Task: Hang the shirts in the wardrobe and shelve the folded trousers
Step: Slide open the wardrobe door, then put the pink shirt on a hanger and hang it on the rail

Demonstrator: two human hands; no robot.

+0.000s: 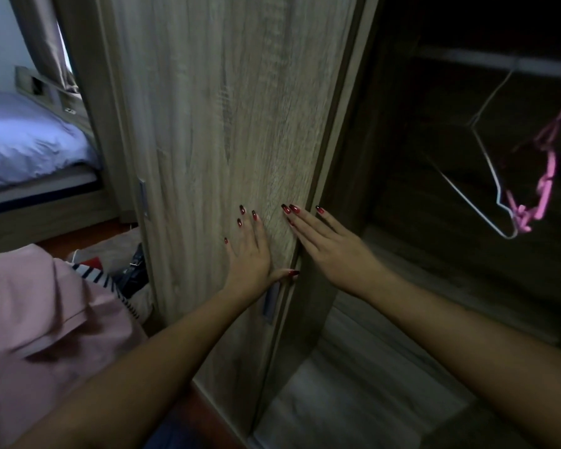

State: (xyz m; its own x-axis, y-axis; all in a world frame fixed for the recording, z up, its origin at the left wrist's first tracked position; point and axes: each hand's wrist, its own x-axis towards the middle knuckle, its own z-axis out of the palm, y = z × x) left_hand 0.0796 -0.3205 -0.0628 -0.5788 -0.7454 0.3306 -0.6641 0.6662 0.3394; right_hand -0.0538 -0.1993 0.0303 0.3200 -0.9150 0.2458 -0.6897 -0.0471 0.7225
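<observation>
A light wood-grain sliding wardrobe door [214, 124] fills the middle of the view. My left hand [251, 254] lies flat on it with fingers spread, the thumb at the door's right edge. My right hand [331, 244] presses straight fingers against that same edge. To the right the wardrobe interior [434, 254] is open and dark, with a rail [506, 63] near the top. A white wire hanger [486, 176] and pink hangers [544, 176] hang from it. A pink shirt [36, 319] lies at the lower left beside striped clothing [94, 277].
A bed with a pale blue sheet [23, 137] stands at the far left behind the wardrobe. A curtain [46, 37] hangs above it. A recessed handle [271, 303] sits in the door below my left hand. Pale shelf boards [353, 384] show low inside the wardrobe.
</observation>
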